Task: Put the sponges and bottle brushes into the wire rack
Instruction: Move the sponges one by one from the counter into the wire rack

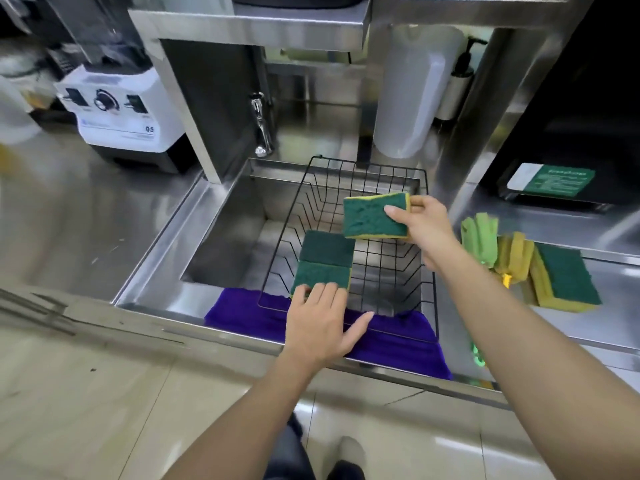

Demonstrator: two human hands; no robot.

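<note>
The right hand carries a sponge over the middle of the rack, green side up, and to my eye the thing to do is lower it flat into the bare wire beside the two already lying there, rather than dropping it from height, since a light sponge could bounce or tip on edge against the slanted wires. Lining its long side against the far one would leave room for the rest. Its thumb lies across the green face and the fingers curl round the far end, so it is pinching the sponge by one short edge, firm but not tight. The left hand is splayed and loose, fingertips pressing on the near sponge at the rack's front left, thumb out over the purple cloth; it grips nothing. That near sponge seems to overhang the front rim a little, so a nudge inward would help. More sponges lean in a row on the counter to the right, with something light green behind them, too blurred to name; no brushes that I can make out for certain
</note>
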